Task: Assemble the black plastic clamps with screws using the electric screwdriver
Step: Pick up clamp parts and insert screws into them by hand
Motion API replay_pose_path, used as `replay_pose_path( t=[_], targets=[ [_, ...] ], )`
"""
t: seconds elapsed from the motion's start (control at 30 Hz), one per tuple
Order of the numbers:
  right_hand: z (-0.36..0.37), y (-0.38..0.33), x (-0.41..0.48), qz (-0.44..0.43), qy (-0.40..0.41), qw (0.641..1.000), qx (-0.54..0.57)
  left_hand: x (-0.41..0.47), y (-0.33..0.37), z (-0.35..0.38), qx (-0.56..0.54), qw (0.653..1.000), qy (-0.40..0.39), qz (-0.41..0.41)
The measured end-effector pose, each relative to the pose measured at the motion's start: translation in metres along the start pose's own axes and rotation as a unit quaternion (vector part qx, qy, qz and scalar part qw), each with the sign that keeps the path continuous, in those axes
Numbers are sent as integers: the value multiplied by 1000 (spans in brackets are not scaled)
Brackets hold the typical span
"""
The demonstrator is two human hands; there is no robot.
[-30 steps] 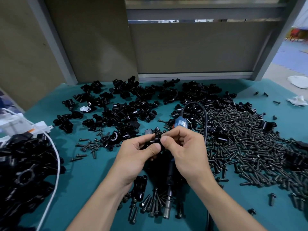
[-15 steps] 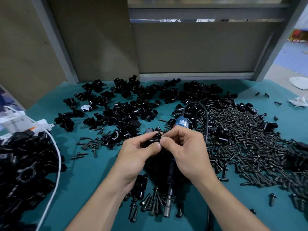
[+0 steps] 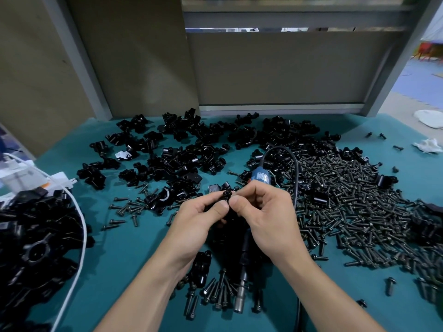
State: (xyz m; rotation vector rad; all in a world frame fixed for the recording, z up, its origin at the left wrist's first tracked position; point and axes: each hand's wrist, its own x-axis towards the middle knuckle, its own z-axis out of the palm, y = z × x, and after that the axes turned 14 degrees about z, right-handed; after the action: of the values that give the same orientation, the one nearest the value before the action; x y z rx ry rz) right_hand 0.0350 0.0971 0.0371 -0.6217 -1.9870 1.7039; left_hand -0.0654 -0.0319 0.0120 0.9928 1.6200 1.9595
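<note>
1. Both hands meet directly above the electric screwdriver, which lies on the teal table mat with its metal tip toward the person.
2. Thumb and curled fingers of the left hand pinch a small black plastic clamp.
3. Thumb and forefinger of the right hand pinch the same clamp from the opposite side. Whether a screw sits between these fingertips cannot be determined.
4. A dense screw pile spreads right of the screwdriver.
5. Loose clamp parts lie beyond and left of the screwdriver.
6. A row of screws lies just left of the screwdriver tip.
7. A white cable runs well left of the screwdriver.
</note>
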Motion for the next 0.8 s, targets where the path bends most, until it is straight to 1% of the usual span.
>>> replay_pose_path(
  t=[0.07, 0.13, 0.27, 0.37, 0.43, 0.53, 0.67, 0.8],
  targets=[
    [-1, -1, 0, 5, -2, 1000, 1, 0, 1, 0, 3, 1000, 1, 9],
    [-1, -1, -1, 10, 8, 1000, -2, 1, 2, 2, 37, 999, 3, 29],
    [-1, -1, -3, 16, 53, 998, 0, 0, 3, 5, 129, 988, 52, 63],
    [-3, -2, -1, 25, 37, 999, -4, -2, 6, 5, 183, 978, 68, 75],
    [-6, -3, 0, 26, 8, 1000, 2, -3, 8, 4, 195, 975, 65, 85],
    [-9, -3, 0, 13, -14, 999, -37, -3, 9, 4, 203, 972, 67, 94],
    [-8, -2, 2, 19, -2, 999, -42, -3, 8, 4, 207, 972, 66, 87],
    [-6, -2, 1, 20, 1, 999, -30, -2, 8, 1, 211, 971, 61, 98]
  ],
)
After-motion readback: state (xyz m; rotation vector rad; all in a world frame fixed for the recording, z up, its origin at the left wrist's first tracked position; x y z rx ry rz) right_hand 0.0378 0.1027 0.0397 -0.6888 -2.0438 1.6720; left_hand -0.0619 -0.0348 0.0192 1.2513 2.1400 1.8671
